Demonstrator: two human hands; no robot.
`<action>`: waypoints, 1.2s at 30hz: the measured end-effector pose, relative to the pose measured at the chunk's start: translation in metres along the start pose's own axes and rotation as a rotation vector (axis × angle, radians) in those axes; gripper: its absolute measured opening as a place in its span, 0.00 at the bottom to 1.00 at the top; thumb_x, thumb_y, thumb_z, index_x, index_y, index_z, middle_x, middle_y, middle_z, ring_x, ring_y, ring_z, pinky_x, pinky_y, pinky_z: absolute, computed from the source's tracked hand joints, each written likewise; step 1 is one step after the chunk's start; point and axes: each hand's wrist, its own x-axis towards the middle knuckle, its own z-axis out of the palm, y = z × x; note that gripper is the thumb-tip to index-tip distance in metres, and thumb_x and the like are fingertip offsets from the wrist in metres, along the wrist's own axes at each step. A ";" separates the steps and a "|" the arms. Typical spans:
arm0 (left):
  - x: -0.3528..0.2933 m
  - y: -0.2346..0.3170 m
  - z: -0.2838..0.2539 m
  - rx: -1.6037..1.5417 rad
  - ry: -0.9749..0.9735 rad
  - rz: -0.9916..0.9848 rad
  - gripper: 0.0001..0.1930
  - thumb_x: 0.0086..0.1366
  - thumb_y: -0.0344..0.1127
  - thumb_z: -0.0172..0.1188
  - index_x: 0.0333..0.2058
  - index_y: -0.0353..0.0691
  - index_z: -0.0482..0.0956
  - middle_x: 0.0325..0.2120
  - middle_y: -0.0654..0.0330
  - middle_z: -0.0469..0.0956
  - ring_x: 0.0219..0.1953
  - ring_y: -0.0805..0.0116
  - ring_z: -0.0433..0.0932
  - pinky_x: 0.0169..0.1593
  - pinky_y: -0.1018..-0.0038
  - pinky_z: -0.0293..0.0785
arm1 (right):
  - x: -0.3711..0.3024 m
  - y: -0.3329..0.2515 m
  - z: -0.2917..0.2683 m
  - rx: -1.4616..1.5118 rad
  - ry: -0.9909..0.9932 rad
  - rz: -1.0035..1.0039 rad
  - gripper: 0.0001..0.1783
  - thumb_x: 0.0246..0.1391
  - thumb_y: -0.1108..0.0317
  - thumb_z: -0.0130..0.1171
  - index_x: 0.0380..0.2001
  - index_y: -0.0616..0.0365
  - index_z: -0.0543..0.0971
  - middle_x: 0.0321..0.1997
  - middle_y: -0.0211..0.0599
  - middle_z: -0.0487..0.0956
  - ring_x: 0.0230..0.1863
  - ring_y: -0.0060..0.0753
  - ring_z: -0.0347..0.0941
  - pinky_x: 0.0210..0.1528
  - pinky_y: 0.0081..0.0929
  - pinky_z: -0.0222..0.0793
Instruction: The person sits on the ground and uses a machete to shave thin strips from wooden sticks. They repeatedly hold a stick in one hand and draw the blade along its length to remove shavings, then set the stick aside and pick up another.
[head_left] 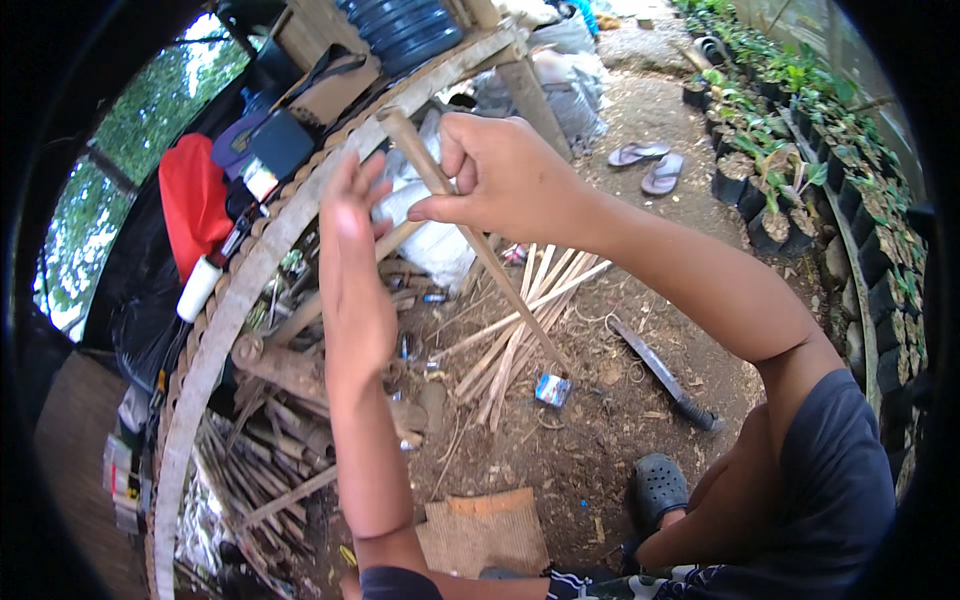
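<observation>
My right hand [510,180] is closed around the upper part of a bamboo stick [500,275]. The stick slants down and away from the fist, its lower end near the ground. My left hand [355,230] is raised just left of the stick's top, fingers stretched out and apart, holding nothing; it appears not to touch the stick. Beneath lies a loose pile of split bamboo strips [515,345] on the dirt. A machete [655,365] with a dark handle rests to the right of them, and a small blue and white packet [552,390] is close by.
A curved bamboo bench [205,380] runs along the left, bearing a red cloth [193,200] and a blue water jug [405,30]. Cut bamboo pieces [285,450] lie beneath it. A cardboard piece [485,535], sandals [660,175] and potted seedlings [770,190] are around me.
</observation>
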 end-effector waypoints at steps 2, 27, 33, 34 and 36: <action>0.022 0.008 0.017 0.057 0.135 -0.146 0.36 0.79 0.64 0.35 0.61 0.34 0.72 0.50 0.52 0.79 0.50 0.64 0.77 0.53 0.68 0.71 | -0.001 -0.005 0.009 0.093 0.043 -0.156 0.25 0.41 0.58 0.80 0.27 0.60 0.73 0.25 0.44 0.80 0.29 0.49 0.81 0.33 0.41 0.73; -0.006 0.005 0.047 -0.269 0.432 0.394 0.27 0.79 0.63 0.36 0.29 0.47 0.62 0.22 0.68 0.61 0.17 0.81 0.56 0.19 0.82 0.54 | -0.172 0.198 0.040 0.526 0.073 0.444 0.07 0.65 0.65 0.64 0.35 0.54 0.87 0.27 0.26 0.80 0.27 0.16 0.72 0.27 0.22 0.68; -0.039 0.003 0.007 -0.554 0.233 0.397 0.29 0.78 0.65 0.38 0.27 0.48 0.65 0.21 0.69 0.60 0.19 0.80 0.57 0.22 0.83 0.54 | -0.259 0.344 -0.016 -0.078 0.347 0.768 0.24 0.58 0.57 0.71 0.51 0.62 0.81 0.45 0.48 0.84 0.45 0.39 0.81 0.46 0.39 0.76; -0.045 0.003 0.002 -0.611 0.206 0.378 0.29 0.78 0.65 0.38 0.27 0.48 0.65 0.21 0.69 0.60 0.20 0.79 0.58 0.24 0.81 0.53 | -0.283 0.348 -0.020 -0.335 0.143 0.855 0.30 0.54 0.54 0.73 0.54 0.62 0.79 0.49 0.53 0.83 0.50 0.46 0.80 0.52 0.43 0.75; -0.053 0.002 -0.006 -0.651 0.167 0.327 0.28 0.78 0.64 0.39 0.27 0.48 0.66 0.21 0.69 0.60 0.21 0.78 0.58 0.26 0.80 0.53 | -0.331 0.340 -0.025 -0.400 -0.405 0.996 0.42 0.47 0.46 0.77 0.58 0.63 0.75 0.56 0.60 0.81 0.59 0.58 0.77 0.63 0.47 0.71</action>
